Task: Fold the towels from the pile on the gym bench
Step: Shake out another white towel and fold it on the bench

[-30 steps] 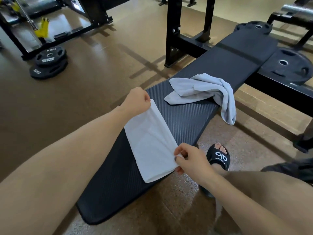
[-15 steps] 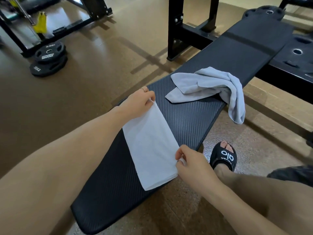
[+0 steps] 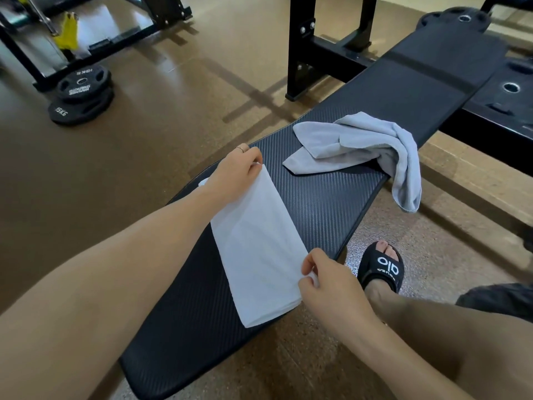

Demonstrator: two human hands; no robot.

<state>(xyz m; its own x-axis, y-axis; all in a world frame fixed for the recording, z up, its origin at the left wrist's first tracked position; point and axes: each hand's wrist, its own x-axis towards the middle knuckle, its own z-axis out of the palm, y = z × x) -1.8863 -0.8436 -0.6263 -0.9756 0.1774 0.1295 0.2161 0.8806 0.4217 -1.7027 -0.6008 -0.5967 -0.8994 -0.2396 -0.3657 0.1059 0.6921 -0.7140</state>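
A white towel, folded into a long narrow strip, was laid flat across the near end of the black gym bench. Its far corner was pinched by the left hand, with the fingers curled over the edge; a thin ring was seen on one finger. Its near right edge was pinched by the right hand between thumb and fingertips, at the bench's right side. A crumpled grey towel was positioned farther along the bench pad, apart from the white towel, with one end draped over the right edge of the pad. A foot in a black slide sandal was placed on the floor just beside the bench. Stacked black weight plates were located on the brown floor at the upper left, well apart from the bench.
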